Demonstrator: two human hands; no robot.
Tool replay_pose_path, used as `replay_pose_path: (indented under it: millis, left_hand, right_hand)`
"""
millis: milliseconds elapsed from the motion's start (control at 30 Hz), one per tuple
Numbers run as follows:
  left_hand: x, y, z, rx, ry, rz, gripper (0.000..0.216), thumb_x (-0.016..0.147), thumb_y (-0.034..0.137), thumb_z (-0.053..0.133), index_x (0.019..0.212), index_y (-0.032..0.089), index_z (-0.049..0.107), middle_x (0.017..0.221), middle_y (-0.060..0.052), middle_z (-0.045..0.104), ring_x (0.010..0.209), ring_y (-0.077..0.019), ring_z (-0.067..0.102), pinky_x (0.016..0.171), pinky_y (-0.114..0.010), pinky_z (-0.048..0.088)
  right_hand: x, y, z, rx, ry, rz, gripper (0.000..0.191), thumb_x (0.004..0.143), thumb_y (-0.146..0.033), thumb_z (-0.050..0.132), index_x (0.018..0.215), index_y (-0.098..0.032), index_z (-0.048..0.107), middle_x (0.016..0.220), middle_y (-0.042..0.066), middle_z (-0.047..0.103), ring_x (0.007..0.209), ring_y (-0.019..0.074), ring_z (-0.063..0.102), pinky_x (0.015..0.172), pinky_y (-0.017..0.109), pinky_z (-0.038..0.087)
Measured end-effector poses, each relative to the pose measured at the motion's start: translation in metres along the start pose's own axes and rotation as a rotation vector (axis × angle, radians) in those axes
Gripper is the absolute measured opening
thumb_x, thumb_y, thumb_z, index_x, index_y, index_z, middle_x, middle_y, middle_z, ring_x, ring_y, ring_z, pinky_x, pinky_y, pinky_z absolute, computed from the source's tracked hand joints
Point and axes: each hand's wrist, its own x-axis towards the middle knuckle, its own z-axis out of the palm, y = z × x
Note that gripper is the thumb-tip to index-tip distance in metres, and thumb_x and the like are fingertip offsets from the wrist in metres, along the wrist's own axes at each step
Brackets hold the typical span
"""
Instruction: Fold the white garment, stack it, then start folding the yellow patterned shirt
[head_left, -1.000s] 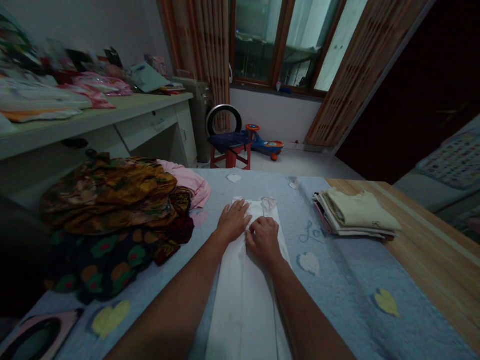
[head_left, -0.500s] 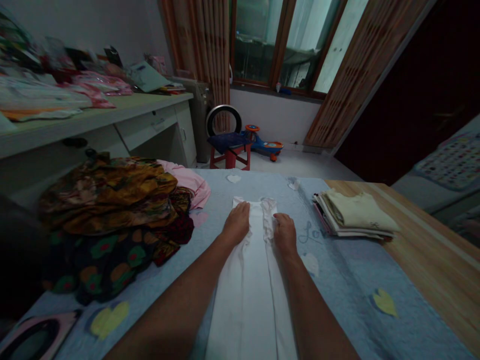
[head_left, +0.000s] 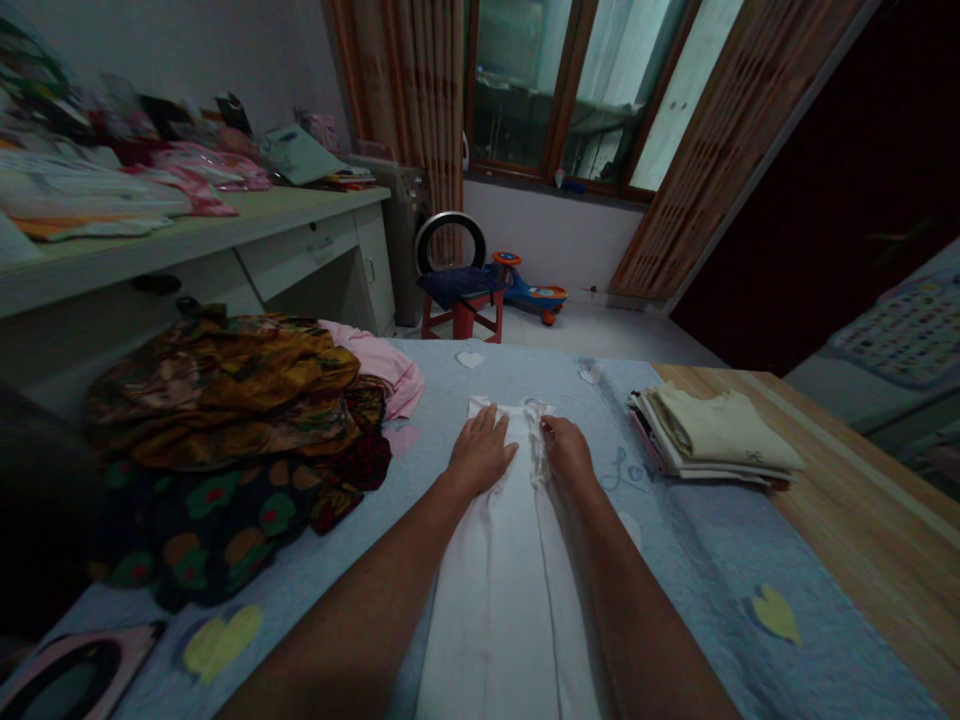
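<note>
A white garment (head_left: 517,580) with ruffles near its far end lies folded into a long strip, running toward me. My left hand (head_left: 482,448) rests on its left side near the far end, fingers stretched out and thumb apart. At the right ruffle my right hand (head_left: 568,452) is closed, thumb and fingers pinching the garment's edge. The near end of the garment runs out of view between my forearms.
A heap of patterned clothes (head_left: 225,400) and a pink cloth (head_left: 382,365) lie left on the blue cover (head_left: 675,560). Folded clothes (head_left: 720,430) are stacked at right, by the wooden surface (head_left: 862,480). Beyond stand a stool (head_left: 463,315) and a ride-on toy (head_left: 529,290).
My left hand has opened from a closed grip and lies flatter on the garment, thumb spread inward. My right hand has shifted slightly up and inward along the ruffle.
</note>
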Motion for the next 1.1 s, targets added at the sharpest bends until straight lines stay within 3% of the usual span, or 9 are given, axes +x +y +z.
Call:
replay_pose_path:
  millis: [333,467,567,700,867,1100]
  left_hand:
    - [0.001,0.000,0.002,0.012,0.009,0.002,0.059,0.097,0.047,0.042,0.148,0.018,0.039,0.160,-0.015,0.028,0.149,-0.0290,0.024,0.118,-0.046,0.026]
    - [0.001,0.001,0.000,0.031,0.018,0.007,0.056,0.097,0.047,0.043,0.146,0.020,0.041,0.160,-0.014,0.030,0.149,-0.0296,0.025,0.118,-0.046,0.026]
    - [0.001,0.002,-0.002,0.036,0.013,0.010,0.056,0.097,0.046,0.045,0.146,0.019,0.041,0.159,-0.015,0.031,0.148,-0.0300,0.025,0.118,-0.046,0.026]
    - [0.001,0.003,-0.003,0.047,0.016,0.018,0.056,0.097,0.045,0.045,0.146,0.019,0.041,0.159,-0.016,0.031,0.148,-0.0306,0.026,0.118,-0.046,0.026]
    - [0.001,0.002,-0.001,0.067,0.024,0.036,0.055,0.097,0.045,0.044,0.146,0.018,0.042,0.158,-0.017,0.032,0.148,-0.0315,0.027,0.118,-0.046,0.027]
    - [0.003,0.001,0.001,0.058,0.010,0.013,0.058,0.097,0.046,0.042,0.148,0.018,0.039,0.159,-0.016,0.031,0.149,-0.0321,0.024,0.117,-0.048,0.026]
  right_hand:
    - [-0.002,-0.021,0.002,-0.163,0.049,0.091,0.038,0.098,-0.025,0.043,0.130,-0.029,0.062,0.115,0.012,0.062,0.104,0.0248,0.055,0.085,0.034,0.040]
    - [-0.002,-0.022,0.003,-0.137,0.066,0.032,0.037,0.097,-0.020,0.042,0.126,-0.025,0.064,0.120,0.012,0.062,0.110,0.0248,0.054,0.093,0.037,0.038]
    - [0.003,-0.017,0.009,-0.002,0.072,-0.089,0.043,0.093,-0.011,0.039,0.129,-0.018,0.062,0.129,0.010,0.061,0.118,0.0209,0.054,0.100,0.032,0.038]
    - [0.007,-0.012,0.017,0.078,0.006,-0.145,0.052,0.090,-0.006,0.033,0.136,-0.014,0.057,0.140,0.009,0.057,0.128,0.0165,0.052,0.107,0.028,0.037]
    - [0.005,-0.015,0.017,-0.021,-0.097,-0.166,0.048,0.096,-0.017,0.036,0.140,-0.010,0.052,0.150,0.013,0.046,0.140,0.0201,0.041,0.115,0.035,0.031]
    - [0.000,-0.024,0.010,-0.146,-0.191,-0.186,0.057,0.100,-0.032,0.036,0.151,-0.007,0.035,0.160,0.013,0.028,0.148,0.0267,0.023,0.118,0.042,0.023]
